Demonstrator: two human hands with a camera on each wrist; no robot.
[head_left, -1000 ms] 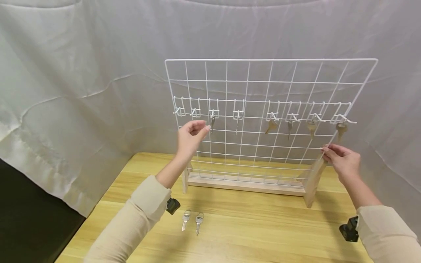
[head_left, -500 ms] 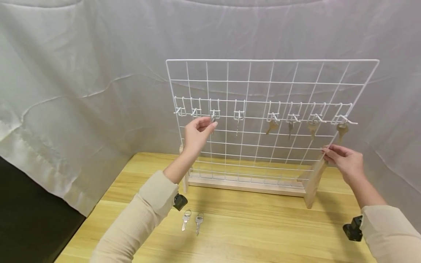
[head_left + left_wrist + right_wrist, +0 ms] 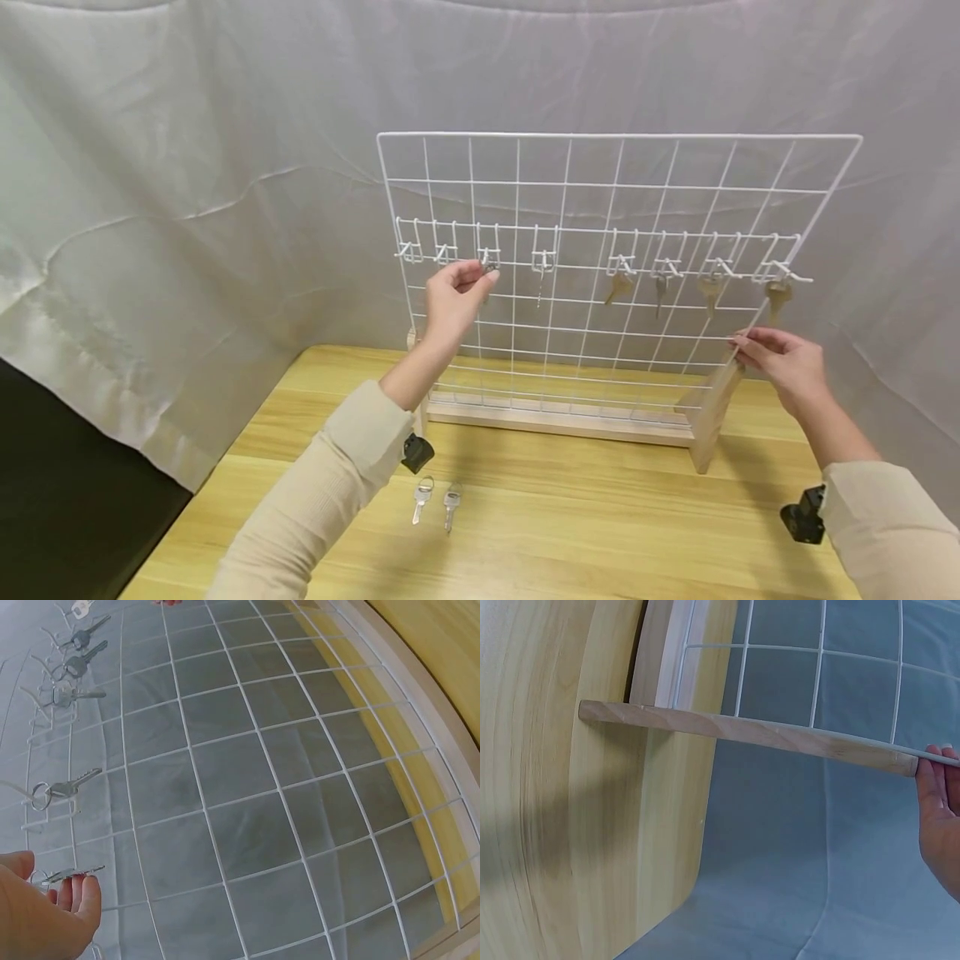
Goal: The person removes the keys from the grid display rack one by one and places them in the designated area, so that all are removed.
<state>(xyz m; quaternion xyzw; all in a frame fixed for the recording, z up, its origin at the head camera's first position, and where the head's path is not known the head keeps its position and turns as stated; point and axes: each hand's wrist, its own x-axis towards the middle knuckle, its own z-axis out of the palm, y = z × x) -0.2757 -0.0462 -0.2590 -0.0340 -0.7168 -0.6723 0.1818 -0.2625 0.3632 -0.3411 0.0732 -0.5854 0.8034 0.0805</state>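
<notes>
A white wire grid rack [image 3: 540,135] on a wooden stand bears a row of white hooks. My left hand [image 3: 453,304] is at the third hook from the left, its thumb and fingers about a small silver key [image 3: 75,874] that hangs there by its ring. In the head view the fingers mostly cover this key. My right hand [image 3: 783,362] grips the grid's right edge at the top of the wooden side leg [image 3: 780,739]. Two silver keys with rings, a left one [image 3: 422,500] and a right one [image 3: 452,504], lie on the table.
Another silver key [image 3: 541,287] hangs on the fourth hook. Farther right hang several keys, among them a brassy one [image 3: 619,287] and a darker one [image 3: 778,296]. The two leftmost hooks [image 3: 444,252] bear no key. Grey cloth [image 3: 225,250] surrounds the wooden table [image 3: 570,533].
My left hand has moved right and slightly up, from beside the third hook's key onto it. The right hand stays on the rack's edge.
</notes>
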